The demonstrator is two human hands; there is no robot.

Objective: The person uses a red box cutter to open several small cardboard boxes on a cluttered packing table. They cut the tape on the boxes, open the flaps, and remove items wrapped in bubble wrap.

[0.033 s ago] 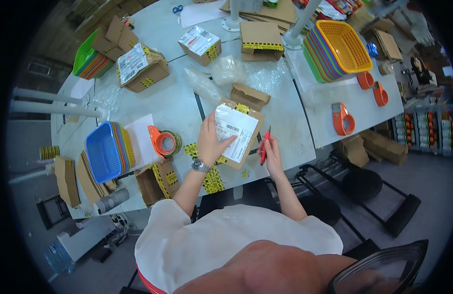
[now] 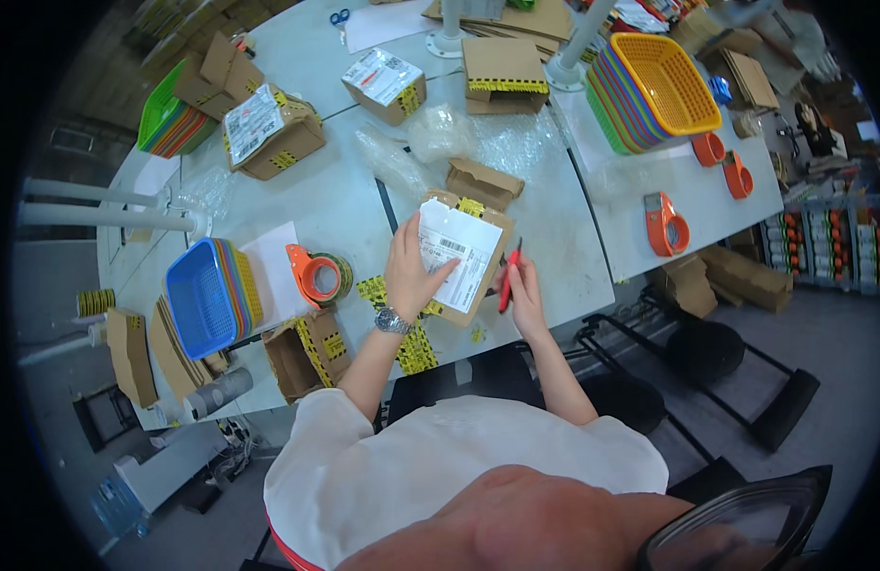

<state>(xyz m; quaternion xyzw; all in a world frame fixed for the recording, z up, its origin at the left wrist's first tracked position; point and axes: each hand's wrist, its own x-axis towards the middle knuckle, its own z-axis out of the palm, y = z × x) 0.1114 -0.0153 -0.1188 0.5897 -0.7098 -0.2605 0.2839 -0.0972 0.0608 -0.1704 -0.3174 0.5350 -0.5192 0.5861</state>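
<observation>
A brown cardboard box [image 2: 494, 264] lies before me, with a white shipping label on top and yellow-and-black tape at its far end. Flat along its left side rests my left hand [image 2: 411, 270], fingers stretched out and thumb across the label. A wristwatch [image 2: 390, 321] is on that wrist. To the right of the box, my right hand [image 2: 526, 297] is closed around a slim red tool [image 2: 505, 289] with a dark tip pointing away from me. The exact kind of tool is unclear. A loose cardboard flap [image 2: 485, 182] lies just beyond the box.
Bubble wrap [image 2: 523, 143] and taped boxes [image 2: 385, 84] lie farther back. At left are a blue basket stack [image 2: 202, 298], an orange tape dispenser [image 2: 318, 277] and an open carton [image 2: 306, 357]. A yellow-topped basket stack [image 2: 655, 92] and orange dispensers [image 2: 665, 226] stand right.
The red tool has shifted slightly nearer to me and to the left in my right hand. My left hand stays on the box, and the whole view has moved a little.
</observation>
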